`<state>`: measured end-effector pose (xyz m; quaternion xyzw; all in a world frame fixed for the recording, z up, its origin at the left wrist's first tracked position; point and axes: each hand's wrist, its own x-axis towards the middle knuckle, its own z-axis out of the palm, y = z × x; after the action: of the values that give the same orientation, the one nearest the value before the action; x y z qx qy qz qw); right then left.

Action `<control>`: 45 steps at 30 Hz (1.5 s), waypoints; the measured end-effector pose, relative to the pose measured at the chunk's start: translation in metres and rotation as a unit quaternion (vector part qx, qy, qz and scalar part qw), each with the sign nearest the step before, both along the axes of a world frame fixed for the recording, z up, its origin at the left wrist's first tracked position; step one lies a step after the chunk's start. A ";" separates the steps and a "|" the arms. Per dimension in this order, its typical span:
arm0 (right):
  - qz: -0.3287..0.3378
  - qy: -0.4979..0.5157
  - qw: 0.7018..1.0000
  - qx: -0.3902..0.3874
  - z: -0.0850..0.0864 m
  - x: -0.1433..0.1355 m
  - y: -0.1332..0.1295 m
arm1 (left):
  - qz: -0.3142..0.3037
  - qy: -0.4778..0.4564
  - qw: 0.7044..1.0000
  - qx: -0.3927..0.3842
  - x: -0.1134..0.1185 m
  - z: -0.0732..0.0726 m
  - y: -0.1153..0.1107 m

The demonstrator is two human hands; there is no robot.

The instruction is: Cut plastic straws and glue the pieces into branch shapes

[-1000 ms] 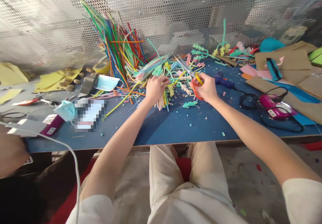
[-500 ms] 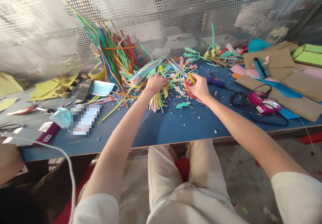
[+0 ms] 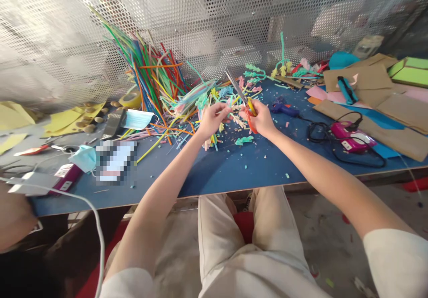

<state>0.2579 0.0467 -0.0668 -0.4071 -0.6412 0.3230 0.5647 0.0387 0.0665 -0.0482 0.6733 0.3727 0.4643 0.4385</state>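
Note:
My right hand grips scissors by their orange and yellow handles, with the blades pointing up and to the left. My left hand is close beside it, fingertips pinched together; whatever may be between them is too small to make out. Beneath and behind the left hand lie short cut pipe cleaners and a heap of pastel ones. A turquoise leaf-shaped piece rests on the blue table in front of the hands.
Long coloured pipe cleaners stand against the perforated metal screen. On the right are a glue gun, a pink power strip and brown card. Leftward lie face masks and a blurred-out phone. Another person's arm shows at far left.
My left hand has moved right and slightly nearer to me, closer to my right hand. The scissors have turned a little more upright, and their blades look closer together.

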 end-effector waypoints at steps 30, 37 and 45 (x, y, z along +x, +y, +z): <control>0.025 0.112 0.993 -0.028 0.002 -0.010 -0.003 | -0.031 -0.119 0.962 -0.242 0.021 0.004 -0.045; 0.043 0.125 0.991 -0.035 0.004 -0.011 -0.004 | -0.029 -0.116 0.966 -0.229 0.021 0.003 -0.046; 0.031 0.090 0.994 -0.057 0.009 -0.010 -0.007 | -0.023 -0.114 0.975 -0.189 0.019 -0.002 -0.042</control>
<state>0.2483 0.0398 -0.0575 -0.3880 -0.5805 0.4113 0.5860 0.0579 0.0244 -0.0500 0.5298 0.3856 0.4485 0.6079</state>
